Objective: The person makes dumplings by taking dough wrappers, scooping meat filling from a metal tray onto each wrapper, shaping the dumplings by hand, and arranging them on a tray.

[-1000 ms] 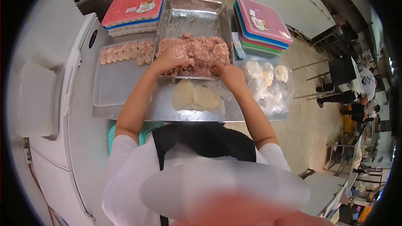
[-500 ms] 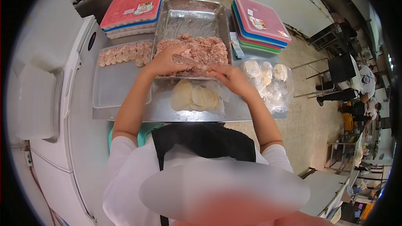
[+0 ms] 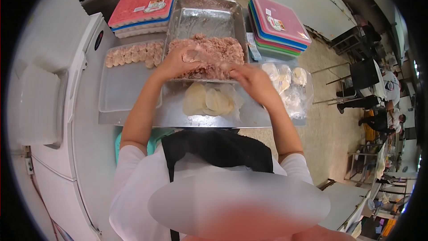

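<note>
Over the near left part of the minced meat [image 3: 225,49], my left hand [image 3: 175,66] is cupped around a filled dumpling wrapper [image 3: 191,56]. My right hand [image 3: 255,84] closes on the handle of a thin spatula [image 3: 223,66], which is smeared by motion and points toward the left hand. The meat lies in the near half of a deep metal pan [image 3: 205,20]. Loose round wrappers [image 3: 217,101] overlap on a plastic sheet in front of the pan. Rows of shaped dumplings [image 3: 133,54] fill the far side of a clear plastic tray [image 3: 127,90] at left.
Stacked lidded boxes, red-topped [image 3: 145,2] and pink-topped [image 3: 281,15], flank the pan. A plastic bag of wrappers [image 3: 293,90] lies at the right table edge. A white fridge [image 3: 89,151] stands close on the left. Other people [image 3: 392,87] are far right.
My right hand has shifted slightly right and toward me, and the spatula has become blurred. My left hand stays nearly in place, with its fingers more around the wrapper.
</note>
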Tool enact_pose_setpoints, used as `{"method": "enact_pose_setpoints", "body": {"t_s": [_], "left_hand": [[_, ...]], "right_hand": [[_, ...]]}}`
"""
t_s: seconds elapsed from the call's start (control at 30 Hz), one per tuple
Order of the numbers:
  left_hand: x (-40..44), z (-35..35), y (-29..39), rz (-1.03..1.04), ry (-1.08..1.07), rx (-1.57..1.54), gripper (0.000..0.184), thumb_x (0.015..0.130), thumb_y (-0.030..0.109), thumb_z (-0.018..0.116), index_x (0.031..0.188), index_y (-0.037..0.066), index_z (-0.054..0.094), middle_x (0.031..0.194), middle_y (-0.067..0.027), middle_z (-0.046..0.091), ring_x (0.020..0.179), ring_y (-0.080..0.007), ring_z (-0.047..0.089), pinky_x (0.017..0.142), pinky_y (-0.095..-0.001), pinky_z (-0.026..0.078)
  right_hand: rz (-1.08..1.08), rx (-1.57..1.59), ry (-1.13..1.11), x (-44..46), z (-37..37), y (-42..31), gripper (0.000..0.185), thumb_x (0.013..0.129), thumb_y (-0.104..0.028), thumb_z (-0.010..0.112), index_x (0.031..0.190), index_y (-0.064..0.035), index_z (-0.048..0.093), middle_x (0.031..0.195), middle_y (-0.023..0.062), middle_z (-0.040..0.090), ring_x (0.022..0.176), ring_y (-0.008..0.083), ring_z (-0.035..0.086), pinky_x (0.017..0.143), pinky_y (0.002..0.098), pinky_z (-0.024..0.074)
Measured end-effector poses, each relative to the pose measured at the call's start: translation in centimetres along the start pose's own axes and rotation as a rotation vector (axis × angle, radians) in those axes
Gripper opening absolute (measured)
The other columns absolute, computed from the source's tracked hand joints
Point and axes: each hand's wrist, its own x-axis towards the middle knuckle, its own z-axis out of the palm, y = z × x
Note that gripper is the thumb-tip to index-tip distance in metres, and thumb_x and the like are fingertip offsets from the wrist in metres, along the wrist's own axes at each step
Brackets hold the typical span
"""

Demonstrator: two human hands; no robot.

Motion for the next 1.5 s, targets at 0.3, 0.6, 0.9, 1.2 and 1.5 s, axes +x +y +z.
{"method": "enact_pose_setpoints", "body": {"t_s": [0.3, 0.6, 0.9, 1.2, 1.5], "left_hand": [[-3.3, -6.4, -2.2, 0.018, 0.138, -0.046, 0.052, 0.071, 0.025, 0.08, 0.114, 0.002, 0.061, 0.093, -0.0099, 0.063, 0.088, -0.0206, 0.059, 0.079, -0.0345, 0.046], [-10.9, -8.4, -14.9, -0.401, 0.381, 0.454, 0.065, 0.069, 0.027, 0.076, 0.124, 0.001, 0.053, 0.099, -0.0181, 0.062, 0.093, -0.0325, 0.06, 0.083, -0.0388, 0.047], [-7.4, -5.3, -17.5, -0.548, 0.421, 0.476, 0.069, 0.076, 0.024, 0.071, 0.133, 0.001, 0.041, 0.111, -0.0245, 0.061, 0.102, -0.0389, 0.059, 0.085, -0.0453, 0.047], [-5.6, -4.4, -18.6, -0.488, 0.379, 0.408, 0.06, 0.077, 0.018, 0.071, 0.125, -0.001, 0.042, 0.106, -0.0271, 0.061, 0.1, -0.0416, 0.059, 0.083, -0.0474, 0.047], [-7.6, -5.1, -12.3, -0.41, 0.358, 0.51, 0.039, 0.083, 0.019, 0.065, 0.117, 0.001, 0.056, 0.107, -0.0183, 0.063, 0.102, -0.0328, 0.061, 0.084, -0.0407, 0.048]], "right_hand": [[0.102, 0.392, -0.029, 0.2, 5.4, 5.2, 0.031, 0.093, -0.024, 0.061, 0.113, -0.0015, 0.063, 0.088, 0.0083, 0.068, 0.076, 0.0159, 0.062, 0.066, 0.0282, 0.0482], [0.513, 0.809, 0.064, 0.3, 10.4, 8.6, 0.028, 0.095, -0.026, 0.058, 0.11, -0.0035, 0.065, 0.063, -0.0045, 0.048, 0.047, 0.0031, 0.039, 0.042, 0.0192, 0.0265], [0.539, 0.816, 0.067, 0.2, 10.0, 8.4, 0.029, 0.096, -0.026, 0.055, 0.111, -0.0037, 0.065, 0.061, -0.0054, 0.047, 0.047, 0.003, 0.038, 0.041, 0.0195, 0.0258], [0.551, 0.774, 0.073, 0.0, 9.9, 8.0, 0.032, 0.094, -0.028, 0.06, 0.111, -0.0017, 0.065, 0.063, -0.0054, 0.05, 0.051, 0.0025, 0.042, 0.045, 0.0191, 0.032], [0.167, -0.095, -0.086, 0.4, 3.9, 9.8, 0.027, 0.092, -0.029, 0.058, 0.104, -0.0076, 0.069, 0.072, 0.0105, 0.062, 0.066, 0.0246, 0.061, 0.059, 0.0375, 0.0474]]}}
